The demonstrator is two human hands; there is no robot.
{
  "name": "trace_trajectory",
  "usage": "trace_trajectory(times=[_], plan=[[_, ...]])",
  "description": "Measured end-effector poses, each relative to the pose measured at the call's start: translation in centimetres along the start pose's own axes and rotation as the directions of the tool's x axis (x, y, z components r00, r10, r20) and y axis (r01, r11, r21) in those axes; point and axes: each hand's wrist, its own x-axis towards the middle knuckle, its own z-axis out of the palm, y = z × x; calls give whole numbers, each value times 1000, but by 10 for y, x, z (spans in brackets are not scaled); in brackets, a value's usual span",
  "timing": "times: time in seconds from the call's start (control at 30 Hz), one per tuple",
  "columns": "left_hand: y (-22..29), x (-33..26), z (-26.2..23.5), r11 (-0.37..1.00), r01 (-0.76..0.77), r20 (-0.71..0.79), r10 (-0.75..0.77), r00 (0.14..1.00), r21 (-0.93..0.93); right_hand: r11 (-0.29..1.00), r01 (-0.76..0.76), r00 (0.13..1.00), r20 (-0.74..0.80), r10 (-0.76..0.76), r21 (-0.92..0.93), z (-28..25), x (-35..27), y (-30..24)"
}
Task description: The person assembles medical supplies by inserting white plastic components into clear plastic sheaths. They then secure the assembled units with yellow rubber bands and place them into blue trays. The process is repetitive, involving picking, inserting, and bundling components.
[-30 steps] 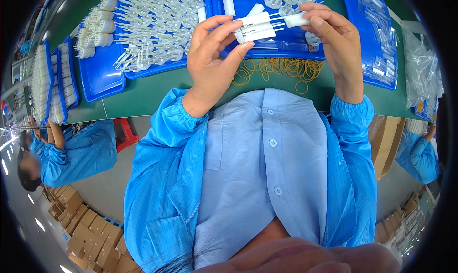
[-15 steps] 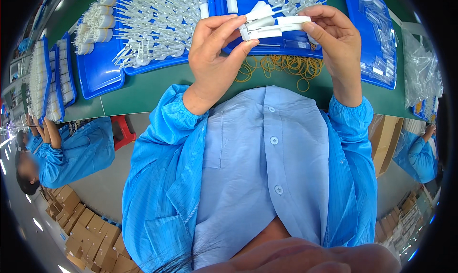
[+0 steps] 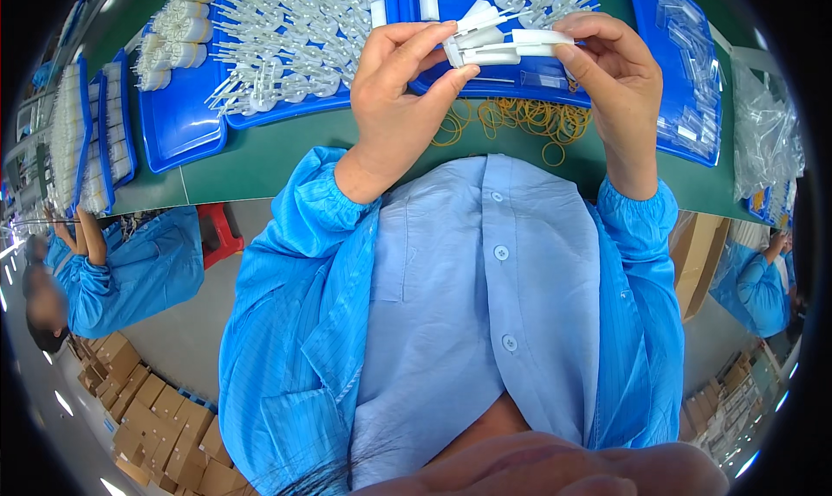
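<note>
Over the blue tray at the far middle, my left hand [image 3: 394,106] pinches a cluster of white plastic pieces [image 3: 481,38] between thumb and fingers. Several slim arms of the cluster stick out to the right. My right hand [image 3: 620,97] grips the right end of a white flat strip [image 3: 542,38] with thumb and fingertips. This strip meets the ends of the cluster's arms; whether they are joined, I cannot tell. Beneath the hands, yellow rubber bands [image 3: 537,119] lie on the green table [image 3: 303,167]. A white block [image 3: 428,3] stands in the tray behind.
Blue trays hold white stemmed plastic parts [image 3: 295,37], banded white bundles [image 3: 178,37] and clear plastic pieces [image 3: 689,80]. Clear bags [image 3: 763,123] lie at the far right. Co-workers in blue sit at both sides. Cardboard boxes [image 3: 165,427] are stacked at lower left.
Both hands keep their grips. The cluster and strip have tilted slightly, and the whole view has shifted a little.
</note>
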Motion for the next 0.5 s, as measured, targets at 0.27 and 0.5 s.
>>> trace_trajectory(times=[0.27,0.5], plan=[[2,-1,1,999,40,2,-40,999,-16,1000,4,1000,17,-3,-2,-6,0,6],[2,-4,3,996,90,67,-90,994,2,993,-62,998,26,59,100,8,-6,12]])
